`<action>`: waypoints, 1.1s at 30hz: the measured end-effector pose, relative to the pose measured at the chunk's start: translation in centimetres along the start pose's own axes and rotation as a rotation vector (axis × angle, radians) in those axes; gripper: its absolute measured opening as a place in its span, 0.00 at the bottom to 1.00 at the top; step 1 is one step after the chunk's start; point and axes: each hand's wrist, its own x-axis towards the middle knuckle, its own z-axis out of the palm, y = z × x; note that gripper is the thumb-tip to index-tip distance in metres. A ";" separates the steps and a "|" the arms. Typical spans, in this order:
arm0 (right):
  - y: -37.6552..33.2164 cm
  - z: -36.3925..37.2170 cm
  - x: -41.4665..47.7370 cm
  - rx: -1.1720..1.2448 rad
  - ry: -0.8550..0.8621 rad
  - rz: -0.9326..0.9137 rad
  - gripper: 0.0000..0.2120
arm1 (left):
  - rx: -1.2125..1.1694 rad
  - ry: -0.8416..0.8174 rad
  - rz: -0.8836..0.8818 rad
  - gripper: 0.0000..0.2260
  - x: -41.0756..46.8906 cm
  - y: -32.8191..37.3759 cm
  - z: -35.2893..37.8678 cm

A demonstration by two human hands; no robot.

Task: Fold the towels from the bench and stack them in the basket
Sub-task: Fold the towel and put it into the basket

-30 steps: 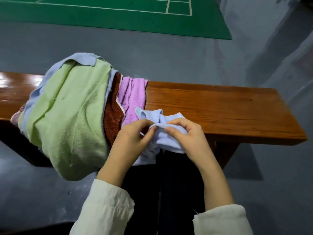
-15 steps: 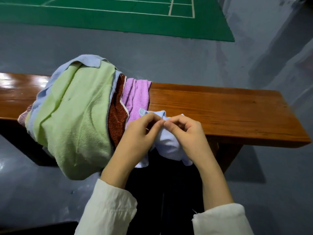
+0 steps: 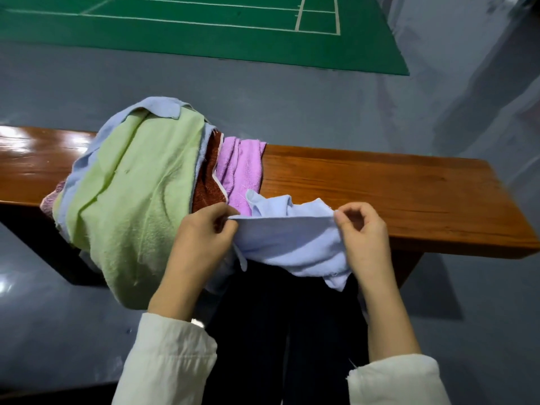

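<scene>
A small light-blue towel [image 3: 287, 244] is stretched between my two hands at the near edge of the wooden bench [image 3: 394, 197]. My left hand [image 3: 201, 244] pinches its left end and my right hand [image 3: 363, 238] pinches its right end between thumb and forefinger. The towel's lower part hangs over the bench edge in front of my dark trousers. To the left a heap of towels lies on the bench: a big light-green towel [image 3: 134, 200] on top, a light-blue one under it, a brown towel [image 3: 207, 188] and a pink towel [image 3: 242, 168]. No basket is in view.
The bench's right half is bare polished wood, ending at the right around its corner [image 3: 526, 249]. Grey floor lies all around, and a green court mat [image 3: 204, 27] with white lines covers the floor beyond the bench.
My hands were close together on the bunched light-blue towel; now they have moved apart, drawing its top edge out flat between them.
</scene>
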 end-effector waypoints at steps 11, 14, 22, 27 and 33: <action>-2.4 2.9 -1.5 0.267 -0.310 -0.097 0.08 | -0.220 -0.117 0.171 0.13 -0.2 2.5 0.3; -1.7 2.6 -1.4 0.255 -0.224 -0.112 0.07 | -0.113 -0.099 0.125 0.12 -0.3 1.5 0.0; -1.2 1.2 -1.0 0.318 -0.083 -0.063 0.06 | -0.297 -0.012 -0.034 0.10 -0.4 -0.4 0.4; -1.5 2.1 -1.7 0.294 -0.225 -0.103 0.06 | -0.574 0.072 -0.059 0.04 -0.7 2.7 1.5; -3.1 2.7 -2.6 0.436 -0.377 -0.094 0.05 | -0.385 -0.300 0.179 0.16 -1.4 4.5 2.1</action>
